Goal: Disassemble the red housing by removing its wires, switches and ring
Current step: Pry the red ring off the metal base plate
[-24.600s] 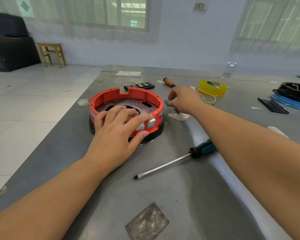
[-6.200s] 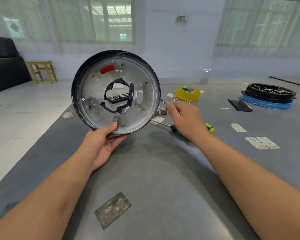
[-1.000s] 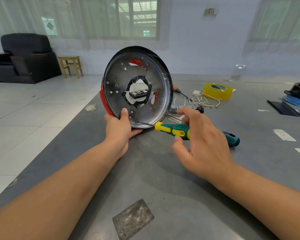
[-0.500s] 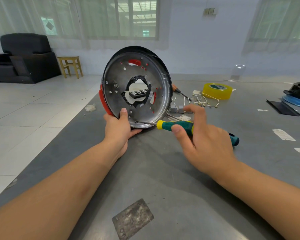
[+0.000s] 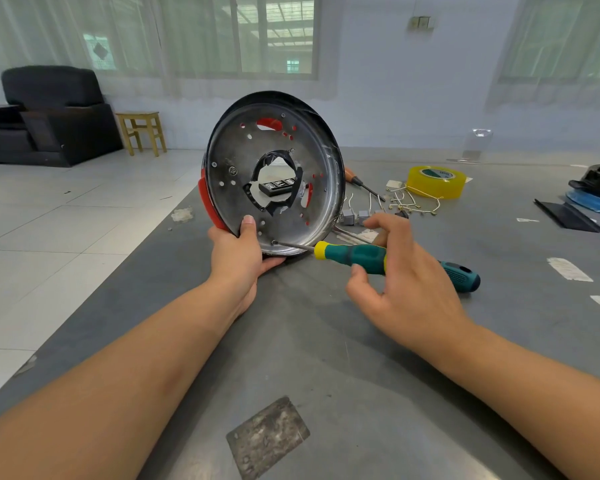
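The round housing stands on edge on the grey table, its metal base plate (image 5: 284, 202) facing me and its red wall (image 5: 207, 207) showing at the left rim. My left hand (image 5: 238, 252) grips the lower rim, thumb on the plate. My right hand (image 5: 400, 271) holds a green and yellow screwdriver (image 5: 355, 254) between thumb and fingers. Its tip sits on a screw (image 5: 274, 242) near the plate's bottom edge. Removed grey switches (image 5: 355, 216) and loose wires (image 5: 407, 202) lie on the table behind my right hand.
A yellow tape roll (image 5: 436, 181) and an orange-handled screwdriver (image 5: 359, 181) lie further back. A black remote-like bit case (image 5: 279, 186) shows through the plate's centre hole. Black and blue parts (image 5: 594, 192) sit at the right edge. The table's left edge drops to a tiled floor.
My right hand has shifted its fingers along the screwdriver handle while the tip stays on the screw. The housing and my left hand have held still.
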Tool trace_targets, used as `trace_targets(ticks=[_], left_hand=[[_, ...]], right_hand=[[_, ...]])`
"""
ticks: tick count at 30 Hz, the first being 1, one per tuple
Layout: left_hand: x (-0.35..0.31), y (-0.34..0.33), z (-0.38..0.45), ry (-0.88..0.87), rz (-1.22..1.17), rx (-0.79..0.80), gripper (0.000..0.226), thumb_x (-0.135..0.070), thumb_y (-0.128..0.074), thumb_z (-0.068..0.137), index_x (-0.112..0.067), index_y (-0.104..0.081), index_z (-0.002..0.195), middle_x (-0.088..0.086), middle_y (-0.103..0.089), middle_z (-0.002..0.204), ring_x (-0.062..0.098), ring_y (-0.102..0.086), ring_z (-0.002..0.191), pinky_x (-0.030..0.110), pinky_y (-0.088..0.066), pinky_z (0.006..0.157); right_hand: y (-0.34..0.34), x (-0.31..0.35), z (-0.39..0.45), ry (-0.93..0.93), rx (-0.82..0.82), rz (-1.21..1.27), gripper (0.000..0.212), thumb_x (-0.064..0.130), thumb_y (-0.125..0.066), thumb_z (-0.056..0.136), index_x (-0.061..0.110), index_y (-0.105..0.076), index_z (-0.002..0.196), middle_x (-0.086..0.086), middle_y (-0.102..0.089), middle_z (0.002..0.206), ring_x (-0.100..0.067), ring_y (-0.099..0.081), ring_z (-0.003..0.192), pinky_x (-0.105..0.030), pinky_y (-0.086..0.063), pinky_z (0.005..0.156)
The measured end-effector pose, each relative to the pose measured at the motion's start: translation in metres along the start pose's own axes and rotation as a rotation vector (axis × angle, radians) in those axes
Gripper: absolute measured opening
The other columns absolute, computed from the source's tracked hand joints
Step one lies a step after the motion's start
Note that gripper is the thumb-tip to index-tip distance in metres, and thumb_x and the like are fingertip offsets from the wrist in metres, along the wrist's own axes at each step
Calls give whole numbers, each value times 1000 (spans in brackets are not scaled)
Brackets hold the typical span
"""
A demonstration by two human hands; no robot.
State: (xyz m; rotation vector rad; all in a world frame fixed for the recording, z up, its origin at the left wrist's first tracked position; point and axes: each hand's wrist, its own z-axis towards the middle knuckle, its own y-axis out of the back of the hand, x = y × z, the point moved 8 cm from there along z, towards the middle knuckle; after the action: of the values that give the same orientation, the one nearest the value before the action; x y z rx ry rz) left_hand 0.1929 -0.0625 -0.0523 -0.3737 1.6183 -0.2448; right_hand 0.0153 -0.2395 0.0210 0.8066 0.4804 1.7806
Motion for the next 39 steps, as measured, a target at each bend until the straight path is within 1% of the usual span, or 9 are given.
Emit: trace_targets(ticks=[3,8,14,20,24,27,33,37,39], left_hand=[[0,0,-1,4,-9,0,21,-26,-53,111,-17,-39,123,2,-51,133,31,-62,121,42,-67,63],[0,0,0,-5,-1,-4,21,-26,-53,111,-17,-38,122,-1,-53,126,31,-62,121,42,-67,63],[-1,0,-2,3,-2,-1,18,-25,-52,111,-19,-39,122,5,-53,139,33,-64,120,46,-67,65],[-1,-2,-3,-22,11,11,13,-24,-52,111,-22,-40,115,3,-53,136,31,-64,117,42,-66,59],[-3,-2,-4,-28,-3,15,11,-23,-53,111,-25,-42,110,5,-55,137,31,-65,117,39,-65,56],[-2,-2,-4,-26,4,18,15,-24,-53,111,-22,-41,119,4,-56,138,32,-66,118,42,-66,59],[-1,-2,-2,-34,23,20,15,-24,-53,111,-21,-41,119,6,-55,141,32,-66,119,46,-67,64],[-1,-2,-2,-36,31,12,16,-25,-53,110,-19,-41,119,6,-55,138,32,-66,117,42,-66,59],[-1,-1,-2,-34,37,4,18,-25,-53,110,-19,-40,122,5,-54,138,32,-65,118,42,-66,60]], right_hand=[[3,-2,0,10,-2,18,52,42,-53,87,27,-30,131,8,-48,99,-8,-49,72,-31,-42,57],[0,-8,1,-22,-12,-84,41,60,-30,101,29,-32,128,11,-47,58,-10,-49,49,-36,-46,51],[-2,-9,1,-2,9,160,40,39,-57,92,34,-34,125,14,-46,110,-7,-53,89,-18,-44,76],[8,-6,4,11,-93,-85,41,61,-27,101,31,-38,126,11,-47,53,-7,-49,46,-35,-47,50],[3,-3,1,3,-62,108,42,42,-58,94,30,-39,130,9,-61,90,-5,-55,68,-33,-50,63],[1,-13,2,-27,-32,272,42,31,-64,87,30,-45,125,14,-57,106,-1,-57,95,-13,-46,78],[0,-16,4,-51,-8,186,37,61,-34,100,38,-42,127,7,-60,68,-9,-58,61,-35,-49,57],[-4,-6,0,11,42,213,52,37,-53,90,33,-29,136,7,-55,102,-2,-53,74,-29,-45,68],[-3,-6,-1,3,32,191,48,47,-50,93,33,-31,135,10,-56,91,-3,-55,73,-31,-46,64]])
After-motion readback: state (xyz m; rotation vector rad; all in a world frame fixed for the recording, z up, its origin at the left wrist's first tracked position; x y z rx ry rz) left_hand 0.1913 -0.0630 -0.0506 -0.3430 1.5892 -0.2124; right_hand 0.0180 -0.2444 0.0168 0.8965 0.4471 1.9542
